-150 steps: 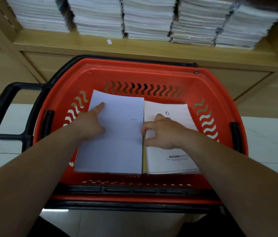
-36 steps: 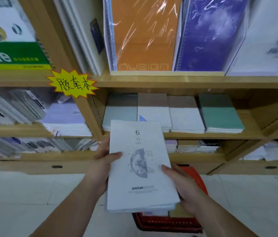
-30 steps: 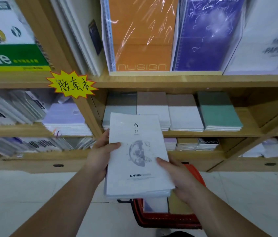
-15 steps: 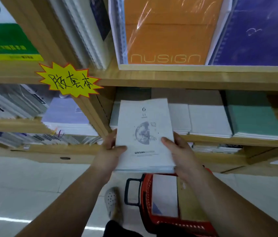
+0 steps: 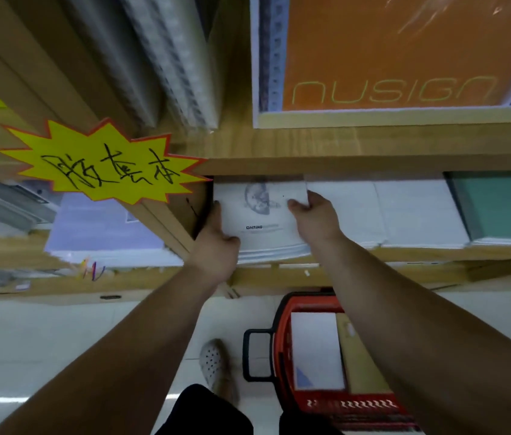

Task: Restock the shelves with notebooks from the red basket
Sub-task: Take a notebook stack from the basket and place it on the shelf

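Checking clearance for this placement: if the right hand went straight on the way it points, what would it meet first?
Likely the bay's hidden back wall: the right hand, gripping the white moon-print notebook stack, points inward under the wooden shelf board. Depth is unclear.

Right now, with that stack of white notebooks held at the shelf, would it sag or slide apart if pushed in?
Probably sags little: the stack of white notebooks is several thick and lies flat between the left hand and right hand. Its layers may shear; their front edges look stepped. Likely hefty, since both hands grip it.

Notebook [image 5: 260, 215] top behind shelf board [image 5: 358, 164]
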